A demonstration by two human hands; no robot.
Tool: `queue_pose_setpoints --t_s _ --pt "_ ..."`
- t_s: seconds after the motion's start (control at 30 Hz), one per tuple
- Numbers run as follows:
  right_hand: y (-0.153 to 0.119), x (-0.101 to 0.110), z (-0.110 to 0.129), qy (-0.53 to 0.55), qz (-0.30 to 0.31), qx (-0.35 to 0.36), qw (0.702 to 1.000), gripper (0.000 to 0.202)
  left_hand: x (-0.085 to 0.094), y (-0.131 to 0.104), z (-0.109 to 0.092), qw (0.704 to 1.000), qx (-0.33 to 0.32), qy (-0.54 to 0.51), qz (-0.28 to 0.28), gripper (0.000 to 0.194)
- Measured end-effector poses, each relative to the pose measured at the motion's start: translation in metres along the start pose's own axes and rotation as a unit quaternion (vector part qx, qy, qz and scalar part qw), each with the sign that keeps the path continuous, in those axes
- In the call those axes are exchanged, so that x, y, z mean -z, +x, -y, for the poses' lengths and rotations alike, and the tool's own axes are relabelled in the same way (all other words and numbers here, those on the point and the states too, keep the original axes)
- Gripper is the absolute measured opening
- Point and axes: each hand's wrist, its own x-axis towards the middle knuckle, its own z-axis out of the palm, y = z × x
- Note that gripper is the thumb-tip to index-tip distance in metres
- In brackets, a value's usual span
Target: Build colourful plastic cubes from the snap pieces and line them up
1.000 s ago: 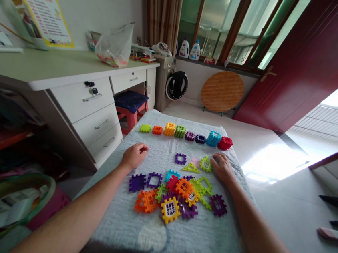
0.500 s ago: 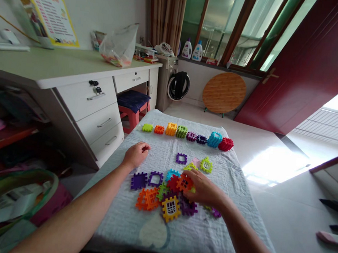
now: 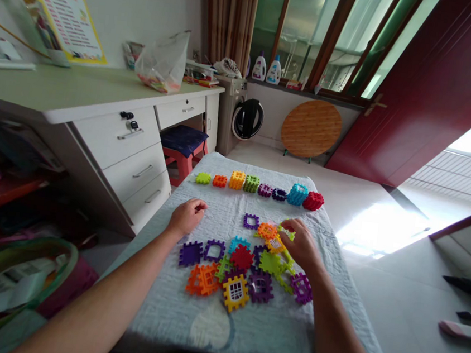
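My left hand [image 3: 188,216] rests on the cloth at the left, fingers curled together with nothing visible in them. My right hand [image 3: 301,242] reaches over the right side, its bent fingers closed at the upper edge of a lime-green building piece [image 3: 286,233], which they partly cover. Just left of these fingers lies an orange notched piece [image 3: 267,231] against a yellow window piece [image 3: 274,244]. Nearer me spreads a loose pile with a red piece [image 3: 242,257], a lime solid piece [image 3: 270,263], a purple window piece [image 3: 302,288] and a yellow window piece [image 3: 236,292].
Along the cloth's far side runs a row of colour-sorted stacks, among them yellow [image 3: 237,180], blue [image 3: 298,194] and red [image 3: 313,201]. A purple frame [image 3: 251,221] lies mid-cloth. A white desk [image 3: 123,156] stands left, a basket [image 3: 77,280] beside me.
My right hand has moved away and rightward from the pile to the lime-green piece, letting go of the orange piece, which now lies farther back. My left hand stays in place.
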Motion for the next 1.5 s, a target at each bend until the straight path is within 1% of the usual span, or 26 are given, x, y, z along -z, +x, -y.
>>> queue_pose_setpoints --t_s 0.03,0.1,0.17,0.2,0.23,0.37,0.47,0.53,0.63,0.7,0.8,0.93,1.03,1.1,1.17,1.2,1.27,1.33,1.37,1.4,1.43,1.5 --pt "-0.002 0.001 -0.001 -0.005 0.021 0.007 1.0 0.017 0.0 0.0 0.0 1.0 -0.001 0.0 -0.001 0.021" --pt "-0.005 0.0 -0.003 -0.012 0.057 0.027 0.998 0.032 0.0 0.0 0.001 1.0 -0.002 0.0 -0.001 0.02" --pt "-0.007 -0.006 -0.003 -0.022 0.077 0.04 0.996 0.047 -0.001 0.0 0.002 1.0 -0.004 -0.001 -0.001 0.02" --pt "-0.008 -0.01 -0.002 -0.03 0.078 0.039 0.996 0.048 -0.001 0.0 0.002 1.0 -0.004 -0.002 0.0 0.02" --pt "-0.007 -0.015 -0.001 -0.039 0.075 0.035 0.996 0.046 -0.001 0.0 0.003 1.0 -0.003 -0.003 0.001 0.02" --pt "-0.004 -0.029 0.003 -0.063 0.053 0.012 0.997 0.023 -0.002 0.0 0.002 1.0 -0.002 -0.004 0.003 0.02" --pt "-0.004 -0.032 0.004 -0.062 0.042 0.01 0.997 0.018 0.0 0.0 0.001 1.0 -0.001 -0.006 0.001 0.02" --pt "-0.004 -0.033 0.004 -0.071 0.029 0.009 0.997 0.019 0.001 0.0 -0.001 1.0 -0.001 -0.008 0.003 0.02" --pt "-0.003 -0.036 0.004 -0.092 0.011 0.01 0.996 0.027 0.002 -0.001 -0.002 1.0 0.0 -0.007 0.006 0.02" --pt "0.0 -0.039 0.004 -0.097 0.02 0.01 0.995 0.031 0.003 -0.001 -0.003 1.0 0.0 -0.008 0.007 0.02" --pt "0.005 -0.041 0.007 -0.097 0.043 0.011 0.994 0.023 0.003 -0.001 -0.003 1.0 -0.002 -0.013 0.008 0.02" --pt "0.005 -0.038 0.011 -0.09 0.048 0.026 0.994 0.012 0.002 -0.002 -0.002 1.0 -0.005 -0.014 0.008 0.019" --pt "0.004 -0.036 0.012 -0.089 0.041 0.036 0.995 0.013 0.002 -0.002 -0.002 1.0 -0.004 -0.015 0.011 0.019" --pt "0.004 -0.036 0.012 -0.09 0.051 0.037 0.994 0.015 0.001 -0.002 -0.001 1.0 -0.003 -0.016 0.014 0.019" --pt "0.005 -0.038 0.012 -0.093 0.065 0.033 0.993 0.012 0.001 -0.002 -0.001 1.0 -0.003 -0.016 0.015 0.02" --pt "0.006 -0.038 0.012 -0.098 0.059 0.028 0.993 0.011 0.001 -0.002 -0.001 1.0 -0.004 -0.016 0.015 0.02" --pt "0.007 -0.038 0.016 -0.116 0.017 0.021 0.993 0.015 0.002 -0.001 0.0 1.0 -0.006 -0.015 0.015 0.02" --pt "0.008 -0.035 0.027 -0.123 -0.026 0.029 0.992 0.024 0.002 -0.002 0.0 1.0 -0.008 -0.014 0.014 0.02" --pt "0.007 -0.033 0.036 -0.113 -0.024 0.048 0.992 0.027 0.002 -0.002 -0.001 1.0 -0.009 -0.015 0.013 0.02" --pt "0.005 -0.031 0.047 -0.094 -0.002 0.077 0.993 0.03 0.002 -0.002 -0.001 1.0 -0.008 -0.015 0.012 0.02" --pt "0.003 -0.029 0.059 -0.066 0.039 0.115 0.99 0.031 0.002 -0.002 -0.001 1.0 -0.006 -0.015 0.011 0.02" --pt "-0.004 -0.027 0.088 -0.013 0.154 0.198 0.968 0.036 0.002 -0.002 -0.001 1.0 -0.003 -0.015 0.011 0.02"
